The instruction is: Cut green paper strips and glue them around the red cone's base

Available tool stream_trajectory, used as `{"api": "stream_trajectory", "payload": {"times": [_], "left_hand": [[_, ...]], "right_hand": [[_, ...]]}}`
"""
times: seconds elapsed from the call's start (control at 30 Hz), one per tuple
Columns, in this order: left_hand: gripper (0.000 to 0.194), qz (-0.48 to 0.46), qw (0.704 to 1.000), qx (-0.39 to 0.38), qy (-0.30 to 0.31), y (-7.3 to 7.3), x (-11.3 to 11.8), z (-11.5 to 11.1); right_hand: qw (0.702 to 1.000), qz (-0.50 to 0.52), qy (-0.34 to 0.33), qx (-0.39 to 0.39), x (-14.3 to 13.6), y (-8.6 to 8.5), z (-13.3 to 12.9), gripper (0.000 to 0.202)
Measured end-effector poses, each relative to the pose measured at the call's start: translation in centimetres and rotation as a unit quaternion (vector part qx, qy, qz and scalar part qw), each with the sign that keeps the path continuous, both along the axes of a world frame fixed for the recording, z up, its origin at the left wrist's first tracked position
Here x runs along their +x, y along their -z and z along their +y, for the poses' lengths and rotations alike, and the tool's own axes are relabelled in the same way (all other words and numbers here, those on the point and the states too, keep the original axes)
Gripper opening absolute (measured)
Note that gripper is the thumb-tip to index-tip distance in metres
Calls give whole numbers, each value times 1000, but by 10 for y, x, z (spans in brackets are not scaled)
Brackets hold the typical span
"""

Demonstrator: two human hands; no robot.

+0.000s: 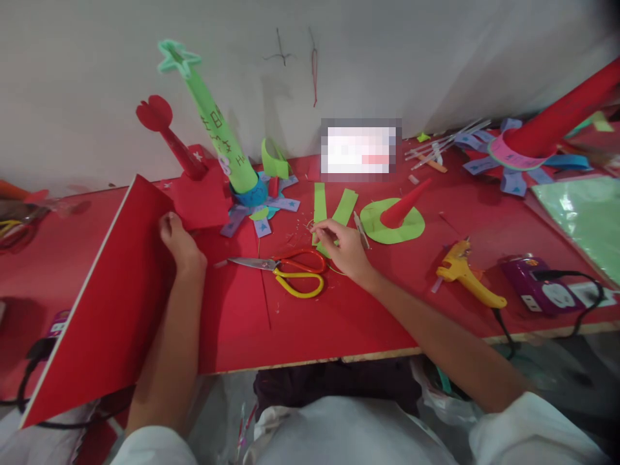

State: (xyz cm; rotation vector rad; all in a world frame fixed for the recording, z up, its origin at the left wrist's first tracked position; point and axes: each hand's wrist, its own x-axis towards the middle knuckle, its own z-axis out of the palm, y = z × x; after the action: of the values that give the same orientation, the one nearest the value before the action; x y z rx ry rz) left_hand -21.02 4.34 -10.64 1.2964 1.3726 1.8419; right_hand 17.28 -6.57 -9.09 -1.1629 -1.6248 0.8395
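- Currently, my right hand (341, 248) hovers low over two lime-green paper strips (320, 200), thumb and forefinger nearly together; whether a sliver of something sits between the tips, I cannot tell.
- My left hand (184, 248) rises beside an upright red panel with a pale edge (116, 303), its fingers curled close to a red paper box (206, 203). I cannot tell if it touches either or holds anything; the raised wrist perhaps steadies my reach.
- Between my arms lies a pair of scissors with orange and yellow handles (275, 265), blades together and pointing left, the loops on my right hand's side, probably for an easy pick-up.
- The strips lie fanned on the red tabletop (232, 336), partly under my right hand, likely kept central so that my fingertips can work at them.
- Just beyond, a red cone (400, 210) stands on a lime-green paper disc (416, 226), whose broad shape seems to serve as its base.
- A yellow glue gun (460, 271) lies at my right, near a purple power strip (542, 284), presumably for the sake of its cord.
- Behind, a tall green paper tower (216, 126) leans toward the wall, apparently set back from my hands.
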Motion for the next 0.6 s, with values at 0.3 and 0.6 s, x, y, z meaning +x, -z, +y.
{"api": "stream_trajectory", "payload": {"times": [0.3,0.6], "left_hand": [[49,147,964,129,-182,-22,46,-33],[32,249,952,121,-131,-40,90,-69]], "right_hand": [[970,-226,19,84,7,1,3,18],[878,-429,-149,153,-35,-11,-38,46]]}}
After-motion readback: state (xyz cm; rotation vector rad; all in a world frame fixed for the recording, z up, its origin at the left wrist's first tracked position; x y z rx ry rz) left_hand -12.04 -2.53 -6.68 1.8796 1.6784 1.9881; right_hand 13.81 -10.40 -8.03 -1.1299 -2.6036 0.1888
